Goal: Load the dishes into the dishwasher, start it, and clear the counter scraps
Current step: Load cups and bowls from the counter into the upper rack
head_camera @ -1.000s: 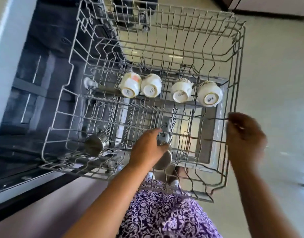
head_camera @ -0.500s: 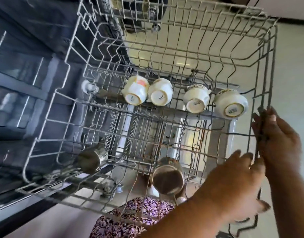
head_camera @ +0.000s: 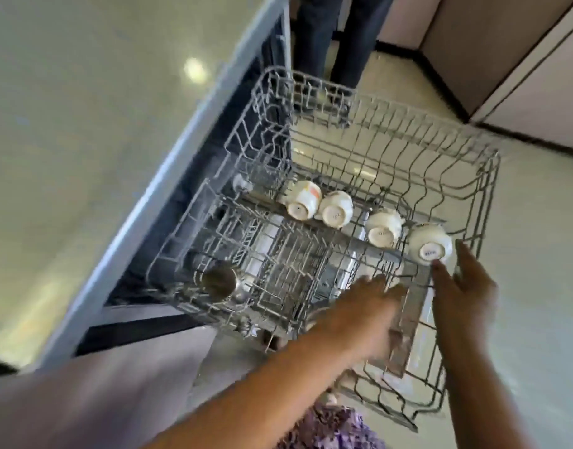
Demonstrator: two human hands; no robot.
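Observation:
The wire dishwasher rack (head_camera: 485,202) is pulled out over the floor. Several white cups lie mouth-down in a row across it: the leftmost cup (head_camera: 303,200), a second cup (head_camera: 335,210), a third cup (head_camera: 382,229) and the rightmost cup (head_camera: 430,244). A steel cup (head_camera: 218,281) lies on its side at the rack's near left corner. My left hand (head_camera: 359,314) reaches over the rack's near right part, blurred, fingers stretched out and holding nothing. My right hand (head_camera: 463,286) hovers with straight fingers at the rack's right side, its fingertips just below the rightmost cup.
A pale countertop (head_camera: 84,157) fills the left, above the dark dishwasher opening (head_camera: 210,176). Another person's legs (head_camera: 327,37) stand beyond the rack. Cabinets (head_camera: 505,69) line the upper right, with pale floor (head_camera: 537,286) to the right of the rack.
My right hand has let go of the rack's right rim and now has straight fingers. My left hand moved back over the rack's near side. My view has swung, bringing the counter in.

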